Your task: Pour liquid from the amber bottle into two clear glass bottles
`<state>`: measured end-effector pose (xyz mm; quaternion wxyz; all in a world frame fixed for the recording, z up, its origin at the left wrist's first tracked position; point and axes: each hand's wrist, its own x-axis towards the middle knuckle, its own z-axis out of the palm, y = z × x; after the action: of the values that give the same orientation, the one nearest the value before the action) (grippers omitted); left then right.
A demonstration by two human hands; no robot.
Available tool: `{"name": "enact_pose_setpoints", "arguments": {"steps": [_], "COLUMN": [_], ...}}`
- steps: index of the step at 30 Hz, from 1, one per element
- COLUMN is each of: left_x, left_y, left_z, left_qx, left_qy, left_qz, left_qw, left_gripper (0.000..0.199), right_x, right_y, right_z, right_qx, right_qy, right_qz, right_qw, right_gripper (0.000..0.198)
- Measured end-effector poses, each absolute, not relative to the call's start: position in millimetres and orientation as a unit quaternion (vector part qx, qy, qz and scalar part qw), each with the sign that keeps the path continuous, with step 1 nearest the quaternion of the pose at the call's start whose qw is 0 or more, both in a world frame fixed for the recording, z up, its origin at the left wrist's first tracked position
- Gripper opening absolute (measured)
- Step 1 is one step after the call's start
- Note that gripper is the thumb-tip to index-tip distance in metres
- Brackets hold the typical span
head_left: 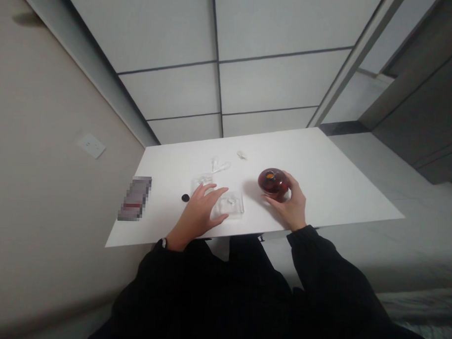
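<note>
Nr the front edge of the white table (340, 188), L hand (202, 206) is spread over a squarish see-through box (235, 205), contact unclear, black disc (185, 198) to its L; R hand (294, 204) curls round a squat, glossy dark-red vessel (273, 186) right of centre, w/ smooth tabletop running to the slanting R edge. Further back: a 2nd see-through box (200, 179), 2 thin clear pieces (223, 167) & a pale scrap (242, 154), then pale panels (273, 82) w/ dark trim

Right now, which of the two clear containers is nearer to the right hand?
The front-right clear container, nearer the red vase that the right hand holds; the other clear container lies farther back and to the left.
</note>
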<state>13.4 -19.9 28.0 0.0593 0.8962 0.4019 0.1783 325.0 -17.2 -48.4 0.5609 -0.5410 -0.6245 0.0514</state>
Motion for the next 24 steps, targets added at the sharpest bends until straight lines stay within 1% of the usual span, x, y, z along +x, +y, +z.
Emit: {"name": "enact_pose_setpoints", "arguments": {"steps": [2,3,4,6,8,13,16,17,24], "left_x": [8.7,5.3,1.6,-5.3,-9.5,-11.3,-14.2,-15.3,-13.8], "left_y": [-24.2,-26.3,-28.4,-33.1,-38.5,-48.8,-47.6,-46.1,-37.5], "left_z": [23.9,21.3,17.9,9.0,-1.3,-17.0,-18.5,-19.0,-23.0], "left_qx": [0.893,0.886,0.873,0.841,0.825,0.813,0.785,0.781,0.798], "left_qy": [0.399,0.405,0.416,0.445,0.454,0.451,0.49,0.498,0.498], "left_qz": [0.199,0.22,0.248,0.304,0.334,0.358,0.364,0.359,0.288], "left_qw": [0.061,0.059,0.055,0.041,0.034,0.084,0.106,0.112,0.18], "left_gripper": [0.084,0.085,0.081,0.061,0.043,0.025,0.042,0.045,0.05], "right_x": [325.2,325.0,324.8,323.9,322.8,321.5,321.4,321.4,320.5], "right_y": [-18.0,-18.7,-19.5,-21.8,-24.3,-26.8,-25.5,-25.1,-25.3], "right_z": [-48.9,-49.2,-49.2,-47.8,-42.7,-14.8,0.8,4.1,10.4], "right_qx": [-0.537,-0.535,-0.533,-0.531,-0.526,-0.479,-0.457,-0.45,-0.433], "right_qy": [-0.632,-0.637,-0.642,-0.656,-0.672,-0.732,-0.767,-0.777,-0.81], "right_qz": [0.033,0.024,0.017,0.005,-0.008,-0.055,-0.076,-0.085,-0.124], "right_qw": [0.557,0.554,0.55,0.537,0.521,0.48,0.443,0.432,0.375], "right_gripper": [0.084,0.084,0.082,0.08,0.078,0.08,0.083,0.084,0.085]}}
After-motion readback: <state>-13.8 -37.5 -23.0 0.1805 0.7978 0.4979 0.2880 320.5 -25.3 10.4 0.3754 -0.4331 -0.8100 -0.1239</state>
